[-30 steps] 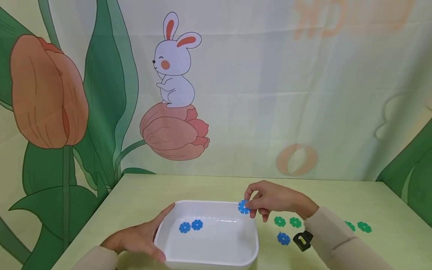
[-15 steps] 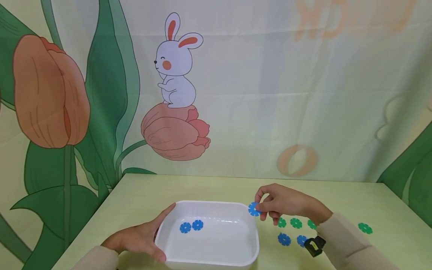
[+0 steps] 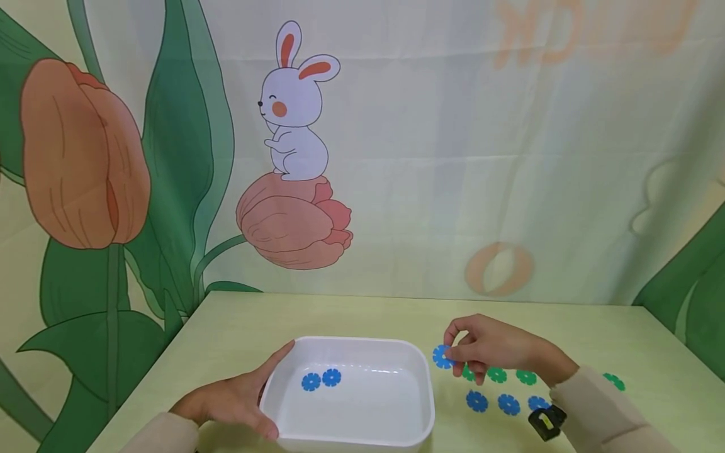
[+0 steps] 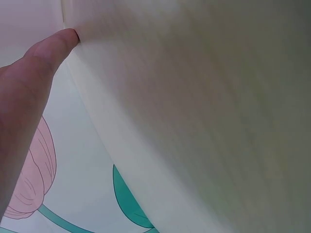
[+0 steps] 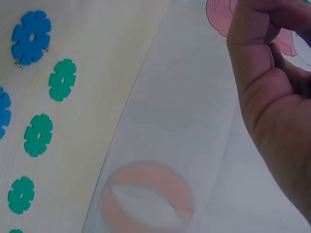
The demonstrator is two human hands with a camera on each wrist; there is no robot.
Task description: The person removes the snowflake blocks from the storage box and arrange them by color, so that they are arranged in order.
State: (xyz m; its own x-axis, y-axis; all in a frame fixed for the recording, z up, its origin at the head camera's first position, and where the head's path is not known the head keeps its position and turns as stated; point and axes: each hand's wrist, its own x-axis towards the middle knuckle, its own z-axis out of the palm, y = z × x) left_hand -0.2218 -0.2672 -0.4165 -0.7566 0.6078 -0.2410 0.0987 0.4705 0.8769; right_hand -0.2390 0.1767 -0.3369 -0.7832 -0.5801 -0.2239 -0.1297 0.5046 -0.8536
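My right hand [image 3: 481,346] pinches a blue snowflake disc [image 3: 442,357] between thumb and fingers, above the table just right of a white rectangular tray [image 3: 421,402]. Two blue snowflake discs [image 3: 321,380] lie side by side on the tray's floor, toward its left. Spread along the tray's left side, my left hand [image 3: 238,399] holds it, thumb at the near corner and index finger at the far one. One finger [image 4: 53,48] shows against the blurred tray wall in the left wrist view. The pinched disc is out of sight in the right wrist view.
Right of the tray, several green snowflake discs [image 3: 497,375] lie in a row on the table [image 3: 351,311]. Nearer me is a row of blue ones [image 3: 508,404], partly covered by the black wrist device [image 3: 547,421]. A printed curtain [image 3: 396,189] hangs behind the table.
My right hand has moved right and slightly nearer me with the blue snowflake disc, from over the tray's far right corner to beside it. The left hand and tray stay put.
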